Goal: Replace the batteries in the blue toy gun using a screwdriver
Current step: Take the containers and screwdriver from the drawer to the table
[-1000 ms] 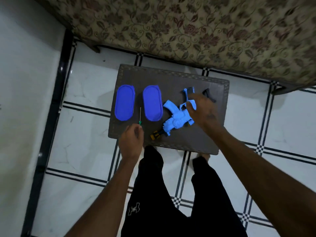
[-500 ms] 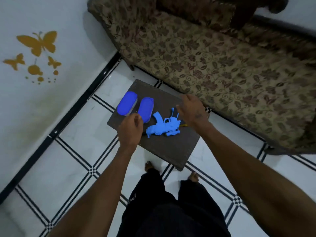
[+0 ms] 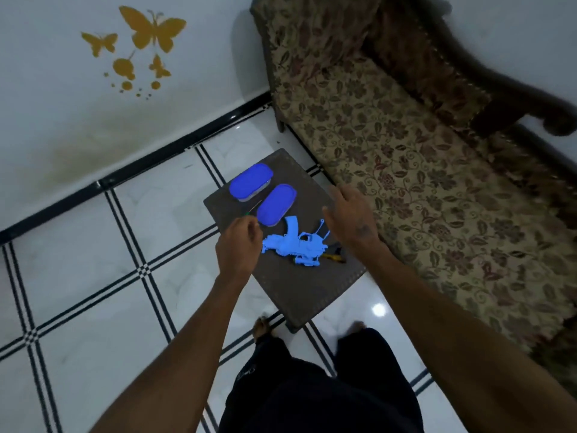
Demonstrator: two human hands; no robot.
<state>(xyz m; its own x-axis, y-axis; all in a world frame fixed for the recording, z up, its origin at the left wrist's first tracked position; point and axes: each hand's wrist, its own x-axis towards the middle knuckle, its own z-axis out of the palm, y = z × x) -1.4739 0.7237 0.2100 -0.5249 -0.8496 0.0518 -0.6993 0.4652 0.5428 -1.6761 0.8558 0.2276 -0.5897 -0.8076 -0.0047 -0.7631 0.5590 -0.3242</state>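
Observation:
The blue toy gun (image 3: 295, 243) lies flat on a small dark table (image 3: 309, 289). My left hand (image 3: 239, 246) is just left of the gun, fingers pinched on a thin screwdriver (image 3: 253, 208) with a green handle; its shaft points up and away between two blue-lidded boxes. My right hand (image 3: 351, 218) hovers above the gun's right end with fingers spread and nothing in it. A small black and yellow part (image 3: 334, 256) sticks out at the gun's right side, partly under my wrist.
Two oval boxes with blue lids (image 3: 251, 182) (image 3: 276, 204) stand at the table's far left corner. A floral sofa (image 3: 406, 157) runs along the right. White tiled floor (image 3: 109, 276) surrounds the table; my legs and bare feet are at its near edge.
The camera has swung, so the table now sits diagonally. My right hand has lifted off the gun and opened. My left hand still holds the screwdriver beside the gun.

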